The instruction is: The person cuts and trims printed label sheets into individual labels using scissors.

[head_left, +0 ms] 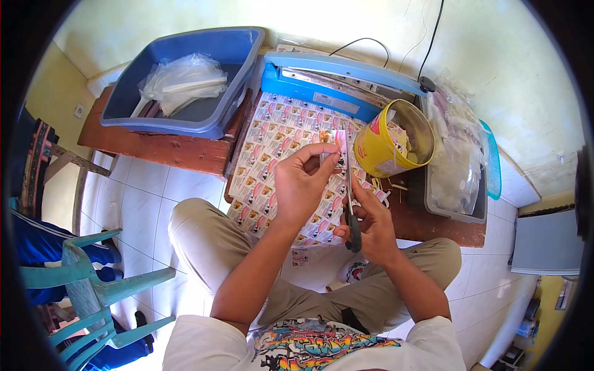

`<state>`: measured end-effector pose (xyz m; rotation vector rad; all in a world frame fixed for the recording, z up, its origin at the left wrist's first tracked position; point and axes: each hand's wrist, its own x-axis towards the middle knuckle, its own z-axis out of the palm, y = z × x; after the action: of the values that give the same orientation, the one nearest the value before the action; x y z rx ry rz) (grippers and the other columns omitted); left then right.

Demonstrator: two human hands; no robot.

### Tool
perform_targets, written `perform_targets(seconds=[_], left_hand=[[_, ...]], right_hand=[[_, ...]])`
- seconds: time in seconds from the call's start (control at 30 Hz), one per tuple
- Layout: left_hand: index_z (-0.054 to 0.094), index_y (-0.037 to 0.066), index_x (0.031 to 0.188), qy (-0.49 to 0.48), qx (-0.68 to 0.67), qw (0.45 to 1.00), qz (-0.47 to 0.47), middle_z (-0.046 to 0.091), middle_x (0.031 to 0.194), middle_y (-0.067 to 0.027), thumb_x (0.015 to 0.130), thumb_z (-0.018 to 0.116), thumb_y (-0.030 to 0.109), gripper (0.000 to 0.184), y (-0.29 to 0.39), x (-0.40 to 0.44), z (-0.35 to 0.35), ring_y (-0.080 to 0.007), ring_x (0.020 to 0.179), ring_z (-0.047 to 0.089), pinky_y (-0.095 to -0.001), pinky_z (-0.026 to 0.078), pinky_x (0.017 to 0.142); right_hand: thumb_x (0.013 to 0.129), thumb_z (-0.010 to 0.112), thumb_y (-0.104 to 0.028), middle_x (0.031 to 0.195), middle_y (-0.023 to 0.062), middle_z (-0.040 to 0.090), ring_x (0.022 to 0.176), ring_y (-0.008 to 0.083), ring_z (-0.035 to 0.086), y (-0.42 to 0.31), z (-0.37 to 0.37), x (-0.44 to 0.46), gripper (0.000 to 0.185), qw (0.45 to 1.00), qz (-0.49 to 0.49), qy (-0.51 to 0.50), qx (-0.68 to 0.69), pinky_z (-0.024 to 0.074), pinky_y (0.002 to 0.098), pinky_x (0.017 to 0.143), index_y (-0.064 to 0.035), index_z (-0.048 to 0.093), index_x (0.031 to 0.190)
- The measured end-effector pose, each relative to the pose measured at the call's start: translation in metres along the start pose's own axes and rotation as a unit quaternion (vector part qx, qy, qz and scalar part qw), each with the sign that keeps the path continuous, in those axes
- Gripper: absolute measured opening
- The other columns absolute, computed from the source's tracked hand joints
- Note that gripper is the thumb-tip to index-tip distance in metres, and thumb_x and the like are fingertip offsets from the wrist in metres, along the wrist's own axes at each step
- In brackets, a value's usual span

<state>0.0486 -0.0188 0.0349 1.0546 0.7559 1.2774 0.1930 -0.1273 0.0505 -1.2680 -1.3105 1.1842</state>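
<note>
a person in a white graphic shirt (322,346) and khaki trousers (207,238) worked with paper and blades above a low wooden surface (427,230). the left grip (303,179) pinched a small printed label (341,138) between thumb and forefinger, raised over patterned sheets (263,164) of similar print. the right grip (370,226) was closed around the black handles of a pair of scissors (351,207), whose blades pointed away from the person and stood just beside the label; whether they were parted could not be told.

to the right of the blades, a yellow tin (371,151) held paper scraps (401,141). a blue long-armed device (297,86) lay along the far edge of the sheets, near the wall (309,25). at left, a blue tub (207,131) contained clear plastic bags (185,83); at right, a dark bin (455,216) was heaped with more plastic (455,161), a teal basket (492,164) just beside it. a green chair (90,287) stood on the tiled floor (145,195) at far left.
</note>
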Motion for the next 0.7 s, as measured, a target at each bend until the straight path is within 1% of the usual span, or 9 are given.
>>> perform_targets(seconds=[0.1, 0.17, 0.2, 0.4, 0.5, 0.57, 0.7], left_hand=[[0.072, -0.007, 0.112, 0.002, -0.001, 1.000, 0.004, 0.076, 0.098, -0.0110, 0.096, 0.070, -0.003, 0.017, 0.0009, -0.0003, 0.0002, -0.0111, 0.084, 0.072, -0.0255, 0.062, 0.075], [0.071, -0.007, 0.113, -0.003, 0.028, 1.000, -0.013, 0.075, 0.101, -0.0124, 0.095, 0.071, -0.004, 0.018, 0.0049, -0.0007, -0.0003, -0.0116, 0.089, 0.071, -0.0283, 0.063, 0.082], [0.071, -0.007, 0.113, -0.002, 0.028, 1.000, -0.013, 0.075, 0.101, -0.0124, 0.095, 0.071, -0.004, 0.018, 0.0044, -0.0007, -0.0003, -0.0116, 0.089, 0.071, -0.0283, 0.063, 0.082], [0.071, -0.007, 0.113, -0.010, 0.013, 1.000, -0.011, 0.075, 0.101, -0.0120, 0.095, 0.071, -0.005, 0.018, 0.0003, -0.0009, 0.0008, -0.0109, 0.088, 0.071, -0.0274, 0.063, 0.081], [0.071, -0.007, 0.113, -0.007, 0.021, 1.000, -0.018, 0.076, 0.101, -0.0118, 0.095, 0.071, -0.005, 0.018, 0.0010, -0.0005, 0.0014, -0.0107, 0.088, 0.071, -0.0270, 0.063, 0.080], [0.073, -0.006, 0.111, -0.006, 0.027, 1.000, 0.002, 0.077, 0.095, -0.0108, 0.095, 0.071, -0.002, 0.016, -0.0017, 0.0004, 0.0008, -0.0113, 0.083, 0.073, -0.0251, 0.061, 0.075], [0.073, -0.006, 0.111, -0.002, 0.031, 0.999, -0.007, 0.077, 0.096, -0.0112, 0.096, 0.071, -0.003, 0.016, 0.0015, 0.0002, 0.0021, -0.0115, 0.084, 0.073, -0.0254, 0.061, 0.075]], right_hand=[[0.077, 0.089, 0.001, 0.120, 0.0075, 0.050, 0.094, 0.0111, 0.062, -0.0003, -0.0004, -0.0003, 0.102, 1.000, 0.012, 0.000, 0.006, 0.0629, 0.0224, 0.076, -0.0058, 0.033, 0.162], [0.077, 0.089, 0.001, 0.120, 0.0074, 0.051, 0.092, 0.0109, 0.062, -0.0010, -0.0006, -0.0004, 0.102, 1.000, 0.004, 0.000, -0.007, 0.0630, 0.0230, 0.077, -0.0060, 0.033, 0.162], [0.077, 0.089, 0.001, 0.120, 0.0074, 0.051, 0.092, 0.0109, 0.062, -0.0003, -0.0010, -0.0001, 0.102, 1.000, 0.005, 0.000, -0.006, 0.0630, 0.0230, 0.077, -0.0060, 0.033, 0.162], [0.078, 0.089, -0.001, 0.120, 0.0071, 0.051, 0.090, 0.0104, 0.061, 0.0014, -0.0009, 0.0001, 0.101, 1.000, -0.002, 0.009, -0.022, 0.0628, 0.0238, 0.077, -0.0070, 0.034, 0.162], [0.077, 0.089, -0.001, 0.119, 0.0071, 0.052, 0.091, 0.0105, 0.061, 0.0018, -0.0003, -0.0002, 0.101, 1.000, 0.002, 0.013, -0.004, 0.0623, 0.0234, 0.075, -0.0070, 0.034, 0.162], [0.077, 0.090, -0.001, 0.118, 0.0075, 0.053, 0.091, 0.0110, 0.062, 0.0010, -0.0002, -0.0005, 0.102, 1.000, 0.004, 0.015, -0.019, 0.0616, 0.0235, 0.074, -0.0068, 0.034, 0.162], [0.078, 0.089, -0.001, 0.118, 0.0080, 0.053, 0.090, 0.0114, 0.063, 0.0023, -0.0007, -0.0006, 0.101, 1.000, 0.015, 0.015, -0.011, 0.0611, 0.0241, 0.072, -0.0065, 0.034, 0.162]])
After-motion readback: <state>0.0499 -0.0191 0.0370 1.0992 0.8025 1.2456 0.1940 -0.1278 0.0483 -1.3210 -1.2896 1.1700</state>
